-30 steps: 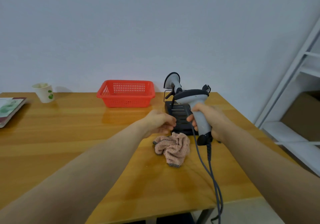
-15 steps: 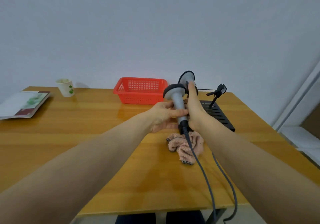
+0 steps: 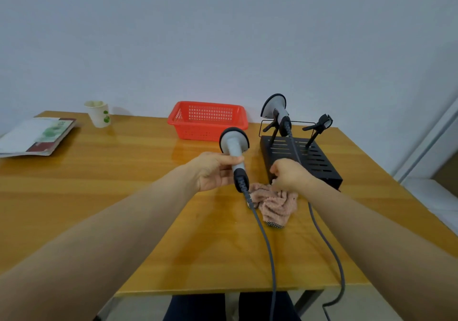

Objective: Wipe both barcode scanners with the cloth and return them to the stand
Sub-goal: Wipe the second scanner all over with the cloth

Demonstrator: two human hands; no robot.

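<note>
My left hand [image 3: 213, 172] grips the handle of a grey barcode scanner [image 3: 234, 144], held upright above the table with its head pointing away. Its grey cable [image 3: 266, 241] runs down over the table's front edge. My right hand [image 3: 288, 174] is down on the far edge of the crumpled pink cloth [image 3: 275, 205], fingers curled onto it; the cloth lies on the table. The second scanner [image 3: 273, 107] sits in the left holder of the black stand [image 3: 314, 164]. The stand's right holder [image 3: 319, 124] holds nothing.
A red plastic basket [image 3: 208, 119] stands behind the held scanner. A paper cup [image 3: 98, 113] and a booklet [image 3: 37, 134] are at the far left of the wooden table [image 3: 99, 172]. The second scanner's cable [image 3: 329, 248] trails off the front edge.
The scanner passed from my right hand to my left. My right hand let go of it and dropped onto the cloth.
</note>
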